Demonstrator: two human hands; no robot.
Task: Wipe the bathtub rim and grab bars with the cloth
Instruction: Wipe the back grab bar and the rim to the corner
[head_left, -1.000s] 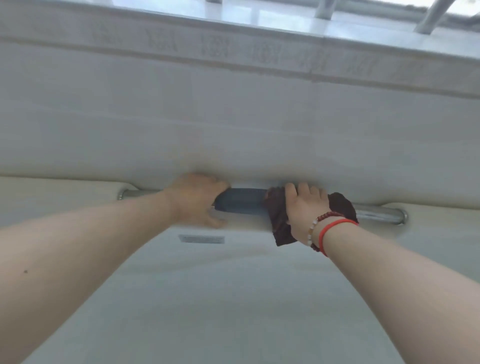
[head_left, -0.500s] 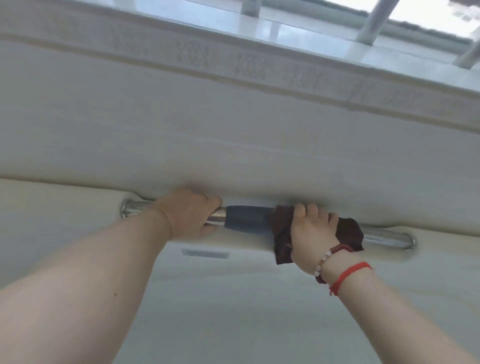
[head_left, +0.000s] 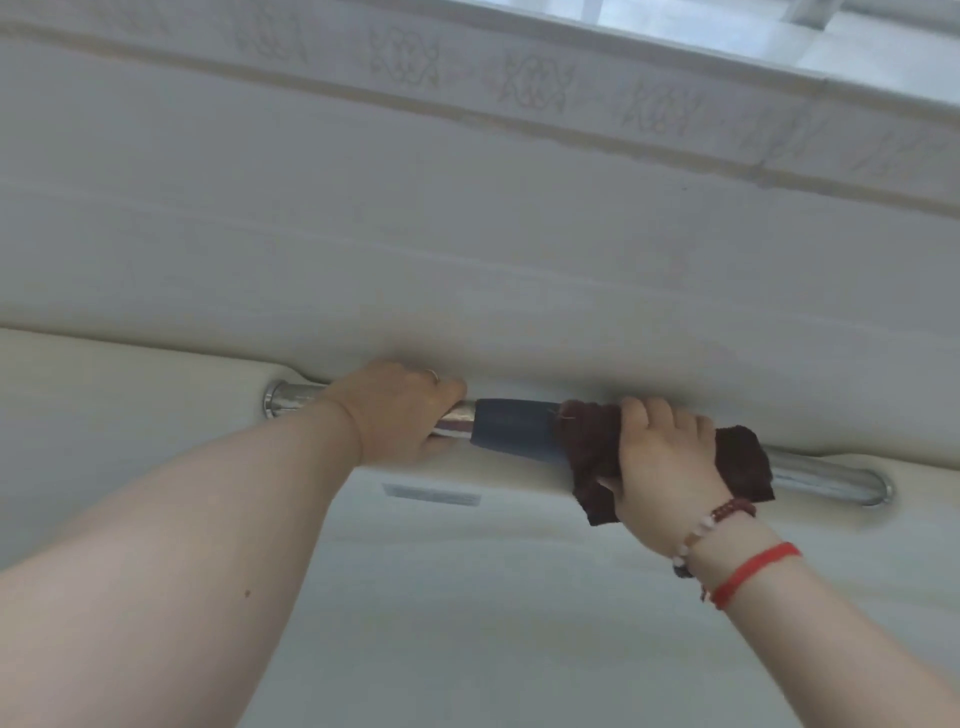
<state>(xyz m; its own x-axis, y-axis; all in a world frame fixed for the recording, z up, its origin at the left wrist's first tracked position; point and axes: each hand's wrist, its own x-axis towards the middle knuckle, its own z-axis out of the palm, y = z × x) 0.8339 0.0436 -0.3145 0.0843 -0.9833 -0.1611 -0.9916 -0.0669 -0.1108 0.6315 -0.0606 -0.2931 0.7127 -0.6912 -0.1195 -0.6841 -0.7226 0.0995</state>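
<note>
Left hand (head_left: 400, 410): clenched around grab bar (head_left: 821, 470), on the bare chrome section just left of dark blue sleeve (head_left: 511, 428); ring (head_left: 432, 373) visible on one finger. Right hand (head_left: 662, 467): clenched over cloth (head_left: 740, 462), pressing it around the bar at the right end of the sleeve; fingers (head_left: 636, 410) curled over the top of the bar.

Cloth: dark maroon, wrapped over the bar under the right hand, one corner hanging below the bar to the left of the wrist, another flap protruding to the right of the hand. Right wrist: beaded bracelet (head_left: 711, 525) and red cord (head_left: 753, 569), side by side.

Grab bar: horizontal, chrome, mounted in a recess of the far bathtub wall; left flange (head_left: 272, 397) and right flange (head_left: 883, 488) both exposed. Sleeve: covering the middle of the bar, between the two hands, touching the cloth.

Bathtub rim (head_left: 130, 348): pale, running directly above the bar. Small label (head_left: 431, 493): fixed on the tub wall just below the bar, text not legible. Tiled wall (head_left: 467, 234): above the rim, topped by patterned border (head_left: 535, 83). Window sill (head_left: 857, 57): upper right, bright.
</note>
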